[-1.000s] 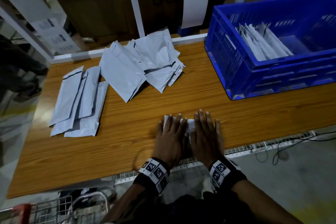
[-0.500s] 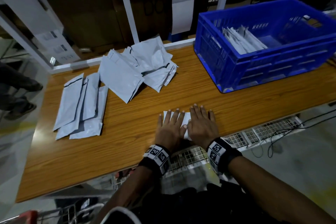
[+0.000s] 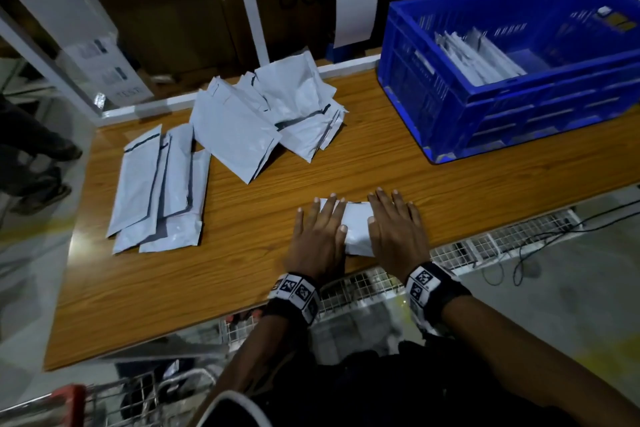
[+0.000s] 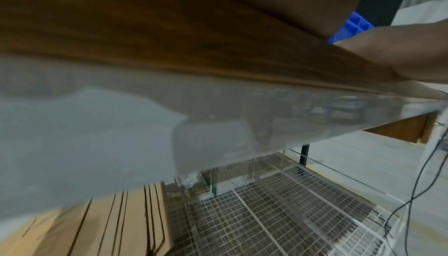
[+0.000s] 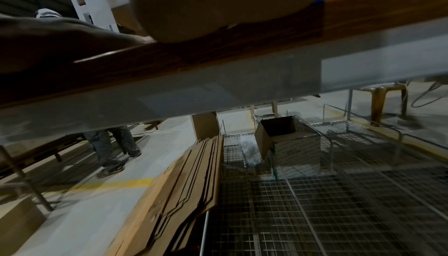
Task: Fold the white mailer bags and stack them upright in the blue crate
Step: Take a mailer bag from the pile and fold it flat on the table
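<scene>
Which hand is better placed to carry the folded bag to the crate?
Right hand: it presses the bag on the side nearer the crate; the left hand is farther away.

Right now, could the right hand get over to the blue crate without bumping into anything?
Probably yes. The right hand lies flat on the folded bag, and only bare table shows between it and the blue crate, whose top is open.

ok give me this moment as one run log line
step: pressing fold flat | left hand: flat on folded bag | right hand: flat on same bag | crate: folded bags upright inside | table: unfolded bags remain
</scene>
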### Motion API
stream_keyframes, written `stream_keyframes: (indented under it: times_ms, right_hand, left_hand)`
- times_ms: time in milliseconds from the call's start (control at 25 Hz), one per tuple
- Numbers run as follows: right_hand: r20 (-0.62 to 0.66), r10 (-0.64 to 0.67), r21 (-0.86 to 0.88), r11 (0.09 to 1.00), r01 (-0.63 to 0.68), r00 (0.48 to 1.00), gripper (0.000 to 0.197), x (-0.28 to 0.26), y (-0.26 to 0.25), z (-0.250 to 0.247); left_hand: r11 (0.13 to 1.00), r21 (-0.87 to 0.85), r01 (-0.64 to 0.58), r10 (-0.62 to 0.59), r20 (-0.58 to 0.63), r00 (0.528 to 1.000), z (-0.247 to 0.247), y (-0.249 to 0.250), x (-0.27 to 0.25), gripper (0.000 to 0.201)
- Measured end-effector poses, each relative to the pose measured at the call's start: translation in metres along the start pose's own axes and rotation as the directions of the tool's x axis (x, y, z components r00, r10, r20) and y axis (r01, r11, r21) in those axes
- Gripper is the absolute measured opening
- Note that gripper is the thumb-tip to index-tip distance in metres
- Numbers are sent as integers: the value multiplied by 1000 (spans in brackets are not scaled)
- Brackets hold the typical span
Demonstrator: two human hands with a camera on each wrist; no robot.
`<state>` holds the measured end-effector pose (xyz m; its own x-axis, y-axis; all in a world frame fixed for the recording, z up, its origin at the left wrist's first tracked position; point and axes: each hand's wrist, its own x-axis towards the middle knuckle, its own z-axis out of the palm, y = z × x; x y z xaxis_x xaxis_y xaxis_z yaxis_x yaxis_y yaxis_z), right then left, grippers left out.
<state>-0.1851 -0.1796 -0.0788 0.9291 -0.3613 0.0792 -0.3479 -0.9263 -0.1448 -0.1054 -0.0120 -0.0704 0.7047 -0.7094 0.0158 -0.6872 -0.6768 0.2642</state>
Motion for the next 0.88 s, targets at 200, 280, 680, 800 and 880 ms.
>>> stream_keyframes:
  times_ms: [200,280,680,800,880]
  right_hand:
    - [45,26,40,999,-28,999,59,8,-1,2]
    - [42,25,31,999,-26,999,59,8,-2,2]
    - [14,24,117,993,-25,1000,47,7,0,-11]
    - [58,-5,142,990,-4,998,42,12,0,-23]
    - [-18,-6,96,995,8,1000,49,12,-12,-31]
  left_hand:
    - [999,-20,49,-50,-14,999,8,1,1,55]
    - [999,1,44,-44,-16,999,7,0,2,56]
    - [988,-154,16,-24,-47,999,-1,-3,-1,55]
    - [985,-169,-25,7,-104,995,-1,-8,-7,50]
    - [993,-110,-47,37,-90,995,-4,-12,-12,46]
